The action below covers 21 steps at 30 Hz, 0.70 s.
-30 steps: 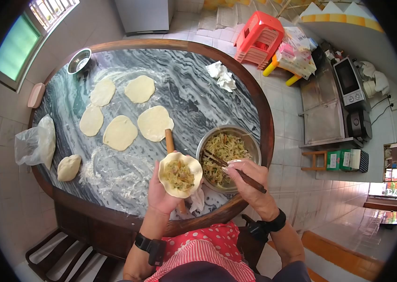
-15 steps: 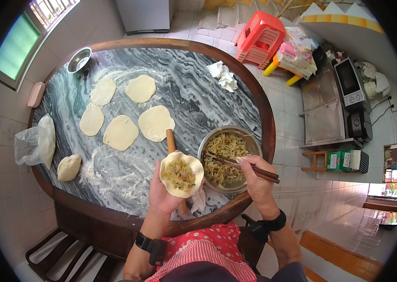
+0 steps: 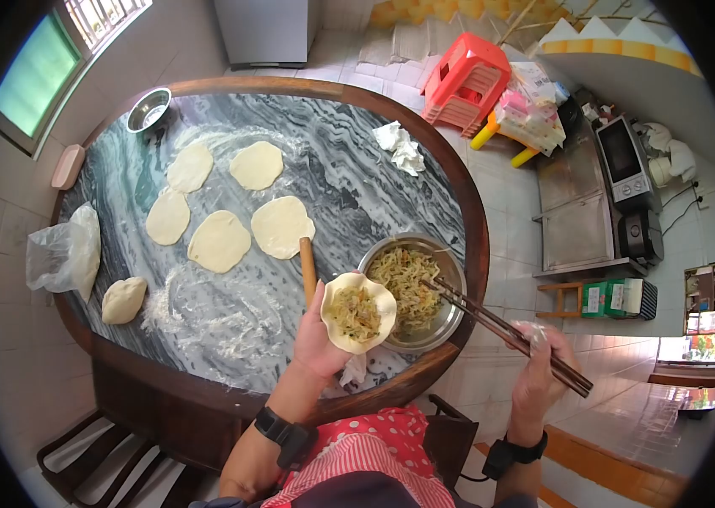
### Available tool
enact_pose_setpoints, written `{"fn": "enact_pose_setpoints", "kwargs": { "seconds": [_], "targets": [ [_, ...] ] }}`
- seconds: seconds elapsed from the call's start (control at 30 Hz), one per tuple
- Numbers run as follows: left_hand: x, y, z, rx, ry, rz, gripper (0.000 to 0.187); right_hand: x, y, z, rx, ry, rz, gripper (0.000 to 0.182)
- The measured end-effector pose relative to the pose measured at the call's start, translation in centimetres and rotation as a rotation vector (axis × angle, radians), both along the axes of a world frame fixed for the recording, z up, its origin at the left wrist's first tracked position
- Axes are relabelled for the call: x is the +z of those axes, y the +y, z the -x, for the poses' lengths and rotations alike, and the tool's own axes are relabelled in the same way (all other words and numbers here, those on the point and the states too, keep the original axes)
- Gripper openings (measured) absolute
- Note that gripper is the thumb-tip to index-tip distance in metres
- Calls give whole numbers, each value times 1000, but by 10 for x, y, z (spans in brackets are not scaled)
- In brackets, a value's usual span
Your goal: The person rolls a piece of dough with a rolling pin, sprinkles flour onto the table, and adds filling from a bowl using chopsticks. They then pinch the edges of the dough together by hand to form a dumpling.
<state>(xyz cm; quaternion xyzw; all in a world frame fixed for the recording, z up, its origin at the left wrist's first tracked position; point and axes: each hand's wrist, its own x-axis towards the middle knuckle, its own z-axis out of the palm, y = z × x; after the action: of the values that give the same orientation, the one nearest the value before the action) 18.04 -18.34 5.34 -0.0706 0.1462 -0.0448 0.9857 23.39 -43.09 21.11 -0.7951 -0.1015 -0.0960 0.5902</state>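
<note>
In my left hand [image 3: 315, 345] rests a round dough wrapper [image 3: 385, 306] with wavy edges, cupped in the palm near the table's front edge. A mound of shredded vegetable filling [image 3: 355, 314] sits in its middle. My right hand [image 3: 540, 370] is closed around a pair of dark chopsticks [image 3: 493, 317], out past the table's right edge. Their tips reach over the metal bowl [image 3: 452, 264], at the shredded filling [image 3: 404, 269] inside it. Just behind my left hand lies a wooden rolling pin [image 3: 308, 267], partly hidden by the hand and wrapper.
Several flat dough rounds [image 3: 220, 241] lie on the floured marble table [image 3: 341, 169]. A folded dough piece [image 3: 124, 300] and a plastic bag [image 3: 66, 254] are at left. A small metal bowl [image 3: 149, 111] stands at the back; crumpled tissue [image 3: 399, 147] lies back right.
My right hand has drawn back, right and down, away from the bowl with the chopsticks. My left hand and the filled wrapper have shifted slightly right, nearer the bowl.
</note>
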Motion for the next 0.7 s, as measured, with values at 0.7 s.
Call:
{"fn": "enact_pose_setpoints", "kwargs": {
  "seconds": [0.7],
  "targets": [
    [14, -25, -8, -104, -61, 33, 61, 4, 19, 42, 285, -71, 136, 8]
  ]
}}
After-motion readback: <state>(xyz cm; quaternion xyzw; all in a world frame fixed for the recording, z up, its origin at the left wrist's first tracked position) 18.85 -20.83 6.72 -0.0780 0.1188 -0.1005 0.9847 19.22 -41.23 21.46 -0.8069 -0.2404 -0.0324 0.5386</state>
